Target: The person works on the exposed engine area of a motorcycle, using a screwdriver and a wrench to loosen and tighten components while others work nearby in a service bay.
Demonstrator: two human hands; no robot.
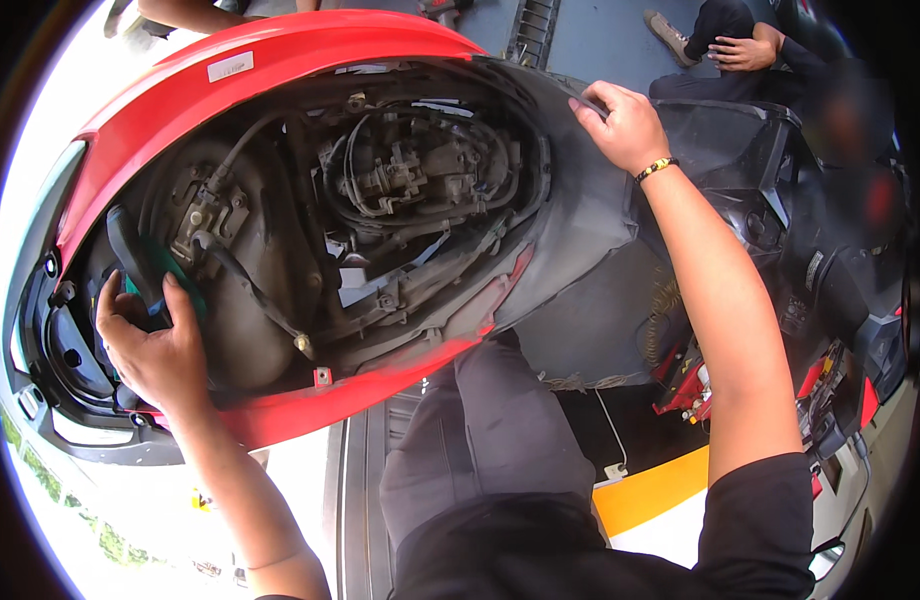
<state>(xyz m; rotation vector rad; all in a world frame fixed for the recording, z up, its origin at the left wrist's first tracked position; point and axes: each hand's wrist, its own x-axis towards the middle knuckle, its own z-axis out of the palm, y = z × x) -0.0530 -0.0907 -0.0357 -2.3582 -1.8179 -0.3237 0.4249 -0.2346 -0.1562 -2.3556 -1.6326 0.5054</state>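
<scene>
An open red scooter body point(270, 35) spans the view, exposing a dusty engine point(430, 165), hoses and metal fittings. At the left, my left hand point(150, 340) has thumb and fingers curled round a dark curved part point(132, 250) with teal on it, beside a fuel-tank-like dark housing point(255, 320); the fingertips are partly hidden. My right hand point(620, 125) grips the upper edge of a grey plastic panel point(580, 230) to the right of the opening, fingers closed on it.
A co-worker point(740, 50) sits at the upper right, a hand on their leg; another person's limbs show at the top left. A power tool point(438, 10) lies behind the scooter. My legs point(480, 440) are below the body, near a yellow-orange surface point(645, 475).
</scene>
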